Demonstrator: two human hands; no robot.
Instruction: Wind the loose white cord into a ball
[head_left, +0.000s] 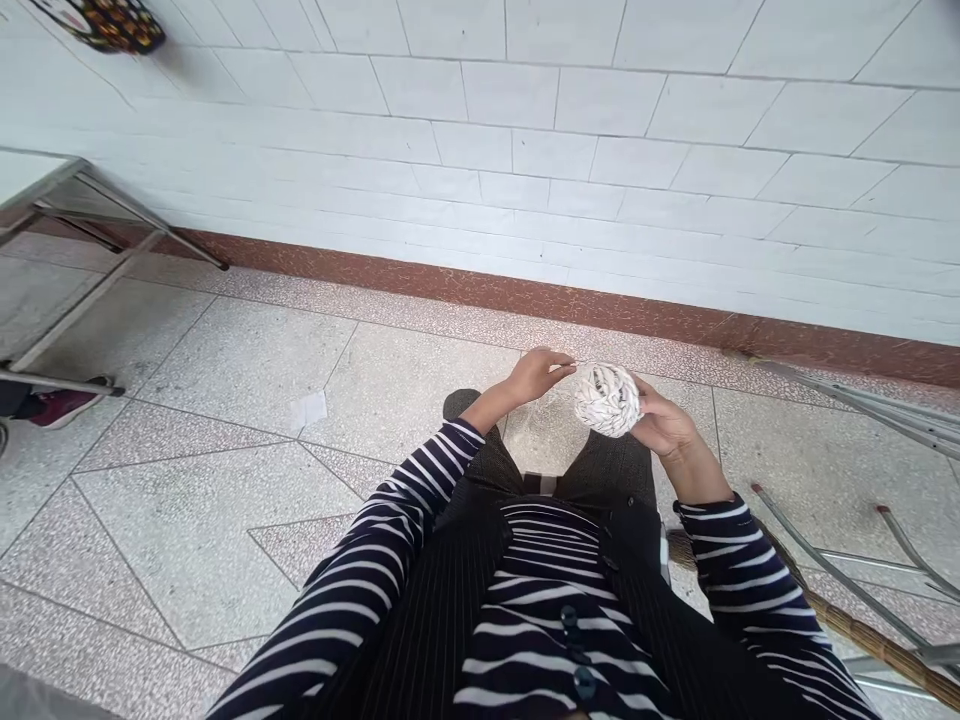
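1. Right hand (664, 422): curled against the side of the white ball (606, 400) — probably to steady it.
2. Left hand (535, 376): fingertips narrowed on what looks like a thin strand (576, 364) — probably for control.
3. Ball location: between both hands, near the right knee (628, 458).

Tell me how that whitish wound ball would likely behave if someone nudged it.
The wound ball would probably roll, since its outline is rounded. It is likely to give when squeezed, as its layered turns look soft. It may unwind if tugged: the left hand seems to pinch a strand beside it, while the right hand holds it.
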